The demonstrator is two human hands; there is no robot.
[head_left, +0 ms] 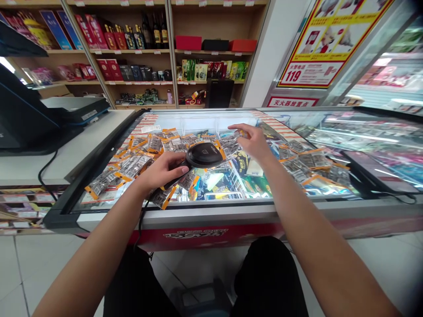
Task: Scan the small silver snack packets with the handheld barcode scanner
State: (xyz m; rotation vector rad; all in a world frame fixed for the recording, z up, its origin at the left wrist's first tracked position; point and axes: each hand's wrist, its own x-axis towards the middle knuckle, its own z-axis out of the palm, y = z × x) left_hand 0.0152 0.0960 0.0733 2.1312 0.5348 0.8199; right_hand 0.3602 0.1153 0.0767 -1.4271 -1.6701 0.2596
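My left hand (164, 169) is wrapped round the handle of a black barcode scanner (205, 155), its head pointing to the right above the freezer's glass top. A cord runs down from the handle. My right hand (254, 141) pinches the right end of a small snack packet (229, 144) with orange ends and a printed label, its index finger stretched out to the left. The packet is just beyond the scanner's head, which hides part of it. Many similar packets (135, 165) lie loose on the glass to the left, and another group of packets (309, 163) lies to the right.
A smartphone-like dark device (380, 171) lies on the glass at the right, with a cable. Bagged goods show through the freezer lid (218, 203). A counter (59, 165) with black equipment stands at the left. Stocked shelves (139, 52) line the back wall.
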